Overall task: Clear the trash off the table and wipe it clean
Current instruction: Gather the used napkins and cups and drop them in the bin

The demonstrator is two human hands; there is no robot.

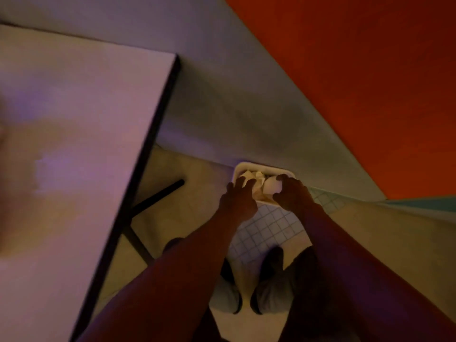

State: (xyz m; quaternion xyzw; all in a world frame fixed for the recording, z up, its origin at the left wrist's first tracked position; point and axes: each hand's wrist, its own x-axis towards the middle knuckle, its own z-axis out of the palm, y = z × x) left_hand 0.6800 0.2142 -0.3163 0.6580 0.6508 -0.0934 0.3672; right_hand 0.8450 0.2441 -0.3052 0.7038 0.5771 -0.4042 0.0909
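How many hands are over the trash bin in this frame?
2. The left hand spreads over the bin's near-left side; the right hand holds a pale crumpled wad over its right side.

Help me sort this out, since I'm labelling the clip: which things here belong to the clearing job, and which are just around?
Job:
- bin with crumpled paper
- white wad in the right hand
- left hand, fingers spread
- table

Just around:
- red wall
- tiled floor
- shoes
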